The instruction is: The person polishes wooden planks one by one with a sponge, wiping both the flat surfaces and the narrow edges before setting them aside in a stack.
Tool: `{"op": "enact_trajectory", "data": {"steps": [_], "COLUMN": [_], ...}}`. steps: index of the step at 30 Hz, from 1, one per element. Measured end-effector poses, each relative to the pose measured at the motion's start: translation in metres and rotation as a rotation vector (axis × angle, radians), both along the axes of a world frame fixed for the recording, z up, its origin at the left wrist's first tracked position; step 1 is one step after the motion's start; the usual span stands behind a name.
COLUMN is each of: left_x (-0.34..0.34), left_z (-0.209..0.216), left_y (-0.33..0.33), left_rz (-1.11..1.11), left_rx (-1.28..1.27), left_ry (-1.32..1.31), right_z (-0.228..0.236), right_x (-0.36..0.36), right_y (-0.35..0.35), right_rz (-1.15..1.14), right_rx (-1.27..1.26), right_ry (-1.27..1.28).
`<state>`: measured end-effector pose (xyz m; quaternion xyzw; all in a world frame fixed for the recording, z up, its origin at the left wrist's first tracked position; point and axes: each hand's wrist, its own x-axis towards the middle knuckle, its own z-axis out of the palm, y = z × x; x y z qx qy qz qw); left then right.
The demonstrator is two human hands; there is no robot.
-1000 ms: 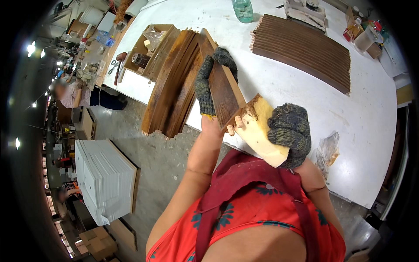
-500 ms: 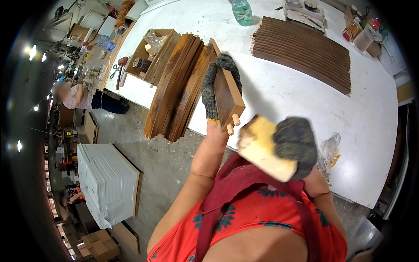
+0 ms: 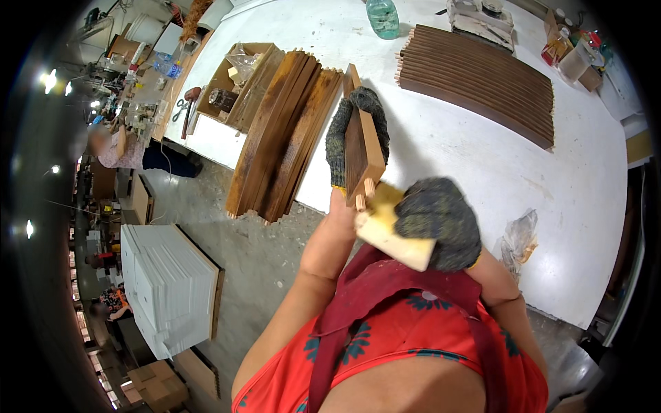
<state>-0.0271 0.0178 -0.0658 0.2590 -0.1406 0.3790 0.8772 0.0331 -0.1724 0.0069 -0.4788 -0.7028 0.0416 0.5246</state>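
A brown wooden slat (image 3: 357, 157) stands on edge in my left hand (image 3: 337, 148), whose dark knitted glove wraps round it with fingers on one side and palm on the other. Two pale dowels (image 3: 370, 187) stick out of the slat's near end. In my right hand (image 3: 444, 224), also gloved, is a yellow and cream sponge (image 3: 392, 239), blurred by motion. The sponge is right by the dowel end; whether it touches the wood I cannot tell. To the left of the slat lie stacked brown slats (image 3: 275, 138), stained unevenly.
A row of darker slats (image 3: 475, 86) lies at the right on the white table (image 3: 551, 206). Around them are a green-tinted bottle (image 3: 383, 19), an open box (image 3: 237, 89), a mallet (image 3: 191, 103) and a crumpled plastic bag (image 3: 518, 239). White panels (image 3: 169, 292) are stacked on the floor; another person stands far left.
My right hand has brought the sponge leftward, up to the slat's near end. The slat in my left hand has shifted slightly right and turned more upright.
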Motion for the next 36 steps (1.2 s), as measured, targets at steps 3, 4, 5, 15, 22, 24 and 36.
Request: {"op": "enact_trajectory", "data": {"steps": [3,4,5,15,22,24,36], "left_x": [-0.005,-0.006,-0.006,0.003,0.012,0.008,0.001], "left_z": [0.018,0.034,0.044,0.056,0.046,0.044,0.044], "left_y": [-0.002,-0.006,-0.008,-0.033,-0.036,-0.033,-0.019], "left_rz": [-0.153,-0.215,-0.185,-0.044,0.049,0.087,0.063], "left_rx": [-0.215,-0.397,-0.482,-0.285,-0.169,-0.136,-0.127], "left_ry": [0.027,0.038,0.085,0.614,0.726,0.710,0.678], "right_z": [-0.015,-0.017,-0.019,-0.003,0.005,0.020,-0.001], "right_x": [-0.009,-0.006,-0.004,0.033,0.017,0.023,0.015], "right_y": [-0.007,-0.014,-0.020,-0.072,-0.057,-0.050,-0.082], "right_rz": [0.103,0.032,-0.035,-0.409,-0.022,0.041,-0.296], "right_rx": [-0.156,-0.140,-0.126,-0.125,-0.516,-0.558,-0.434], "right_ry": [-0.021,0.023,0.064,0.091,-0.256,-0.343,0.120]}}
